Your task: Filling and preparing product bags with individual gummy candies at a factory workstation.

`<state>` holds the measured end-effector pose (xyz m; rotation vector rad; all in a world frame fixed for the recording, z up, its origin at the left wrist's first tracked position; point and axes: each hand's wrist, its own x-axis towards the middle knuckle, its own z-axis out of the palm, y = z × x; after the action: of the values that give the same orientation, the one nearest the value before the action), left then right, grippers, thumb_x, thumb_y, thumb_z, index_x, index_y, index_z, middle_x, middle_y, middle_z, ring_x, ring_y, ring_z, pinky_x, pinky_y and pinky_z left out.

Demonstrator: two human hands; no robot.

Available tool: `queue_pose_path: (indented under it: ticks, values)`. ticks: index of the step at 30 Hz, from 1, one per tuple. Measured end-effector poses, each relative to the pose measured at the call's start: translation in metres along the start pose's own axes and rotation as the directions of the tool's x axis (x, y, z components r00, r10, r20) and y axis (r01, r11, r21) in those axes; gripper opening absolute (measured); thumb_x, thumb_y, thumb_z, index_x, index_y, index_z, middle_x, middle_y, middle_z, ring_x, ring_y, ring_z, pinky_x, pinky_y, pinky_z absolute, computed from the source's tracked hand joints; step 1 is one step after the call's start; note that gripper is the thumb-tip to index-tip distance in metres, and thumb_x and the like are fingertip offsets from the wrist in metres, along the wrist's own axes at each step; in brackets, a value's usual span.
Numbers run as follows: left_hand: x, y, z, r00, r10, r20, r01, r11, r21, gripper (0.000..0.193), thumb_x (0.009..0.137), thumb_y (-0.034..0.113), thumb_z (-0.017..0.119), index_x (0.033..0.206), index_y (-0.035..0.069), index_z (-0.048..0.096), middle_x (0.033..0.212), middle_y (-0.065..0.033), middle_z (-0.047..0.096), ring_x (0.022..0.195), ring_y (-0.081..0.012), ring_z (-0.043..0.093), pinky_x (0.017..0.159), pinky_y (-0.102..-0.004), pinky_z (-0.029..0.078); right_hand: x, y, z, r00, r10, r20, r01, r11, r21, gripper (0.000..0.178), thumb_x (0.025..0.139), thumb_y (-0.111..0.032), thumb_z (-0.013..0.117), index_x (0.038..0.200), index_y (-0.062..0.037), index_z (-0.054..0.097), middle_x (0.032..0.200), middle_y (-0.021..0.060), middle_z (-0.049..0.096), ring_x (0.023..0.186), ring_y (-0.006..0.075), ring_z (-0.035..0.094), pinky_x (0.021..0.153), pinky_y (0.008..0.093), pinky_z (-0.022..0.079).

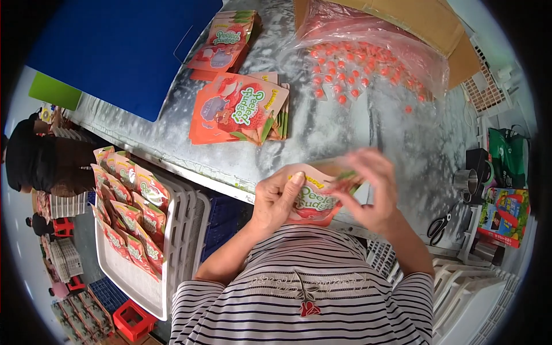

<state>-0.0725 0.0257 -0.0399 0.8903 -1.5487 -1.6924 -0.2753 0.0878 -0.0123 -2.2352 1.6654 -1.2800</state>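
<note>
A pink and red candy pouch [315,198] is in front of my body at the table's near edge. My left hand [275,201] is closed on its left side, thumb on the printed front. At the pouch's upper right edge is my right hand [376,190], its fingers smeared by motion; whether they grip the pouch I cannot tell. Beyond my hands lies a fanned stack of matching flat pouches [230,112], with another stack [224,43] behind it. Red balls in clear wrappers [345,72] spill from a clear plastic bag [379,40] in a cardboard box [425,17].
To my left, a white tray [129,287] on a stack of trays holds several plump pouches [129,201]. A blue board [121,52] covers the far left of the table. Black scissors [439,229] and a metal cup [464,181] are at the right. Another person [52,155] stands at the left.
</note>
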Motion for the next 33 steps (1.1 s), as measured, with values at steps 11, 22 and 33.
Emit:
queue_pose_path:
  ticks: [11, 22, 33]
  values:
    - [0.01, -0.025, -0.005, 0.967, -0.029, -0.253, 0.032, 0.999, 0.008, 0.03, 0.099, 0.028, 0.055, 0.091, 0.0, 0.065, 0.06, 0.0035, 0.055, 0.048, -0.0017, 0.046, 0.041, -0.0194, 0.039, -0.04, 0.022, 0.051, 0.753, 0.646, 0.124, -0.555, 0.523, 0.647, 0.011, 0.094, -0.004, 0.058, 0.093, 0.0031, 0.066, 0.083, -0.0026, 0.063, 0.075, 0.0029, 0.052, 0.068, 0.0192, 0.043]
    - [0.02, -0.047, -0.019, 0.964, -0.127, -0.233, 0.11, 0.99, -0.085, 0.033, 0.097, 0.03, 0.058, 0.08, 0.002, 0.065, 0.061, 0.0052, 0.056, 0.053, -0.001, 0.047, 0.049, -0.0196, 0.039, -0.038, 0.024, 0.063, 0.72, 0.678, 0.146, -0.487, 0.344, 0.803, 0.012, 0.094, -0.004, 0.057, 0.099, 0.0027, 0.066, 0.085, -0.0027, 0.063, 0.074, 0.0034, 0.052, 0.068, 0.0194, 0.043]
    - [0.018, -0.035, -0.016, 0.977, -0.104, -0.185, 0.064, 0.976, -0.207, 0.017, 0.089, 0.016, 0.069, 0.083, 0.0, 0.072, 0.073, -0.0003, 0.067, 0.058, -0.0023, 0.054, 0.045, -0.0201, 0.045, -0.033, 0.02, 0.067, 0.785, 0.61, 0.111, -0.517, 0.546, 0.659, 0.007, 0.09, -0.006, 0.063, 0.09, 0.0006, 0.067, 0.082, -0.0021, 0.065, 0.074, 0.0028, 0.053, 0.066, 0.0199, 0.044]
